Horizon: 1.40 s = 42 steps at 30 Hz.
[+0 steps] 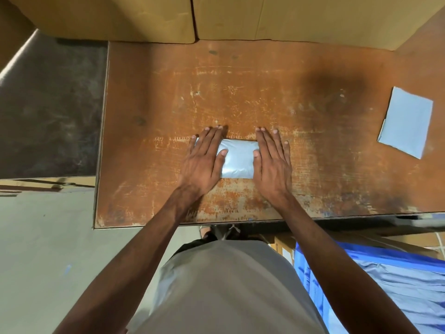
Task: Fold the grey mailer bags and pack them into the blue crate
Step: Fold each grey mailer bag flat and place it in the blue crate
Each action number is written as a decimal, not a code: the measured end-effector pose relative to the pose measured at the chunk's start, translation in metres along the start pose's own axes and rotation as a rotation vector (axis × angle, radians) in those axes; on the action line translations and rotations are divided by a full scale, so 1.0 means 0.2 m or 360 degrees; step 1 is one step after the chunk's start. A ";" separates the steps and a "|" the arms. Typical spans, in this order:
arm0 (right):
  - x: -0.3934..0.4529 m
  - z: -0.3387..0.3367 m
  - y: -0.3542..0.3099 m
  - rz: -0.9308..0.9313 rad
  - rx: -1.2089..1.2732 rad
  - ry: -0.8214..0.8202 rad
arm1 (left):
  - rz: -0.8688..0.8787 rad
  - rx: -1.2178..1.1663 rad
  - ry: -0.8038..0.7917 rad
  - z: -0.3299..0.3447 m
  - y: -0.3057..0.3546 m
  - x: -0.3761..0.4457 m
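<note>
A folded grey mailer bag [238, 160] lies on the worn brown table [240, 88], near its front edge. My left hand [204, 160] presses flat on the bag's left end, fingers straight. My right hand [272, 162] presses flat on its right end, thumb on the bag. Only the bag's middle shows between the hands. A second folded grey mailer [407, 121] lies flat at the table's right side. The blue crate [310, 280] stands low at the right, below the table edge, with grey bags [397, 285] inside.
Large cardboard boxes [108, 18] line the table's far edge. A dark surface [48, 104] sits left of the table. Smaller cartons [284, 247] stand under the table beside the crate. My torso fills the lower middle of the view.
</note>
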State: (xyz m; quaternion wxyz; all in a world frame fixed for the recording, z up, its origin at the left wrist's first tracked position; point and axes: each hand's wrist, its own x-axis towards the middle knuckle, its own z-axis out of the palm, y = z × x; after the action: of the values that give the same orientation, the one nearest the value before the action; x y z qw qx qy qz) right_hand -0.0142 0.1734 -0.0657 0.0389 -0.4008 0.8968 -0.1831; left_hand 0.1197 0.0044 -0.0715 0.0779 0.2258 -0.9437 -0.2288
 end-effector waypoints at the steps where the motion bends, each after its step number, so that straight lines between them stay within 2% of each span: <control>1: 0.00 0.00 0.00 -0.0001 0.0000 -0.0001 | 0.0000 0.0000 0.0002 0.00 0.00 0.00; 5: 0.00 -0.01 0.01 -0.0020 0.0126 -0.0009 | 0.0020 -0.0100 -0.0054 -0.05 0.01 0.00; 7: 0.00 -0.02 0.02 -0.0028 0.0252 -0.0054 | 0.0111 -0.0228 -0.0222 -0.11 -0.01 0.00; 10: 0.03 -0.08 0.08 0.0020 0.0485 -0.0320 | 0.0150 -0.0230 -0.0571 -0.22 -0.07 0.01; 12: 0.04 -0.15 0.12 0.0031 0.0577 -0.0521 | 0.0125 -0.0091 -0.0648 -0.27 -0.09 0.04; 14: 0.05 -0.21 0.11 0.0059 0.0662 -0.0602 | 0.0087 0.0052 -0.0657 -0.33 -0.05 0.07; 17: 0.08 -0.33 0.04 0.0005 0.0642 -0.0534 | 0.0183 0.0141 -0.0496 -0.46 0.06 0.08; 18: 0.08 -0.36 0.01 -0.0071 0.0523 -0.0440 | 0.0232 0.0158 -0.0393 -0.50 0.08 0.07; 21: 0.04 -0.41 -0.06 -0.0308 0.0141 0.0056 | 0.0350 0.0268 -0.0040 -0.54 0.12 0.03; 23: -0.01 -0.36 -0.09 -0.0283 -0.0001 0.0216 | 0.0374 0.0381 0.0074 -0.49 0.12 0.00; 25: -0.09 -0.28 -0.11 -0.0288 -0.0088 0.0171 | 0.0352 0.0403 -0.0057 -0.39 0.10 -0.08; 28: -0.21 -0.26 -0.12 -0.0253 0.0013 -0.0023 | 0.0217 0.0174 -0.0245 -0.30 0.03 -0.20; 31: -0.25 -0.28 -0.12 -0.0195 0.0148 -0.0061 | 0.0200 -0.0117 -0.0117 -0.32 0.01 -0.26; 33: -0.20 -0.27 -0.13 -0.0171 0.0193 0.0047 | 0.0169 -0.0193 0.0020 -0.31 0.04 -0.22; 35: -0.14 -0.22 -0.15 -0.0148 0.0120 0.0115 | 0.0076 -0.0138 0.0077 -0.26 0.08 -0.16; 39: -0.08 -0.06 -0.18 -0.0102 -0.0120 -0.0031 | -0.0010 0.0030 0.0001 -0.10 0.12 -0.08; 42: -0.09 0.00 -0.19 -0.0076 -0.0226 -0.0013 | -0.0003 0.0111 0.0078 -0.01 0.11 -0.09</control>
State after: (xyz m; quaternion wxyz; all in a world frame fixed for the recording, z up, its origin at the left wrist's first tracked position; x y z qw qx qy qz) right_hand 0.0244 0.1639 -0.0531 0.0095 -0.4245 0.8976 -0.1183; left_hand 0.1286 0.0292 -0.0603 0.0928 0.2348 -0.9488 -0.1901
